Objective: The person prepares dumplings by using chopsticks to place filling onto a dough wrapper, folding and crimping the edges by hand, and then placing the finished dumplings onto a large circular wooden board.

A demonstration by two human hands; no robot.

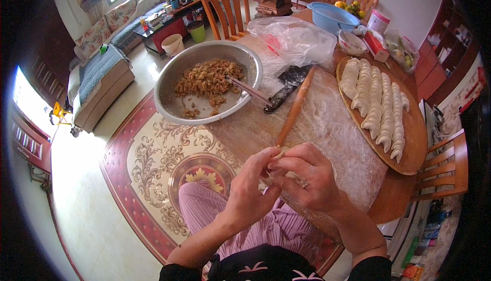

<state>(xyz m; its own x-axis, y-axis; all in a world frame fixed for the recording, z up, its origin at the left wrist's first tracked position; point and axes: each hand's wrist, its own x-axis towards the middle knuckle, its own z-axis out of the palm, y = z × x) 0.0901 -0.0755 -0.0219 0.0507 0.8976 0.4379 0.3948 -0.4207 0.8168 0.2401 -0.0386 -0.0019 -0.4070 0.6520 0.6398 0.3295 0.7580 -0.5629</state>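
Close in front of me, my left hand [249,189] and my right hand [312,176] meet around a small dough dumpling [283,151]. Fingers of both are closed on it and cover most of it. Just beyond them lies a wooden rolling pin [297,108] on the floury board [335,122]. To the left, a big steel basin [166,108] holds crumbly brown filling [210,80], with chopsticks [249,90] leaning in it. Several rows of white dumplings [376,104] lie on a round wooden tray [415,145] at the right.
A dark-bladed cleaver [291,80] lies between basin and rolling pin. Behind it are a clear plastic bag [302,40], a blue basin [332,17] and a patterned bowl [352,43]. Wooden chairs [225,5] stand around the table. A patterned rug [148,163] covers the floor at left.
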